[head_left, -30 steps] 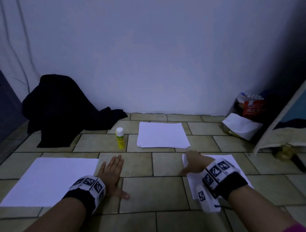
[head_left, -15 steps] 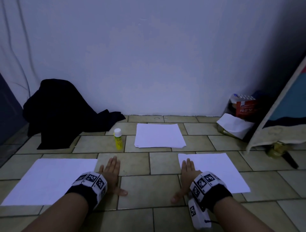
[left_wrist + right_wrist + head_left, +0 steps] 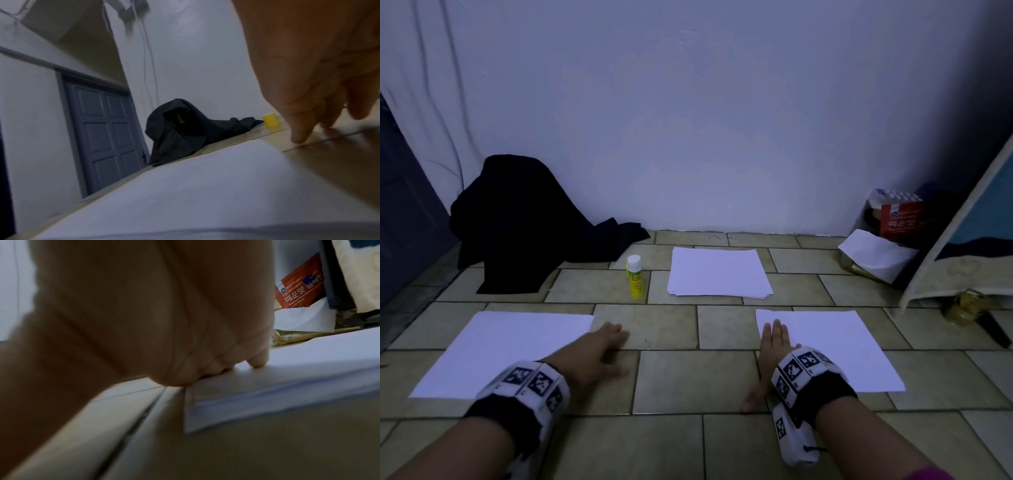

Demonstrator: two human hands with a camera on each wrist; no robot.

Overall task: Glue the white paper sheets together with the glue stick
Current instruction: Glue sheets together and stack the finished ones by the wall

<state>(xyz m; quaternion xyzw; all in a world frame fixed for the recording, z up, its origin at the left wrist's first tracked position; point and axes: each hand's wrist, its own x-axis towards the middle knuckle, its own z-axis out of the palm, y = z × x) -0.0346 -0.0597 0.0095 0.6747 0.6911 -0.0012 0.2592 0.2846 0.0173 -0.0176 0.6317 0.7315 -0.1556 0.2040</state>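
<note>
On the tiled floor [image 3: 667, 380], right hand [image 3: 774, 349] flat on paper sheet [image 3: 835, 346], left hand [image 3: 592, 356] flat, grips empty

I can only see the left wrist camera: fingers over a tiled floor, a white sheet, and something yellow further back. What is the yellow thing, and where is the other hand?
Observer: It is a glue stick. It stands upright with its white cap on, and neither hand touches it.
Operator: And the other hand?
Observer: The right hand lies flat and open, fingers on the left edge of a second white sheet.
Operator: Is there any more paper?
Observer: Yes, a stack of white sheets lies on the floor just right of the glue stick, nearer the wall.
</note>
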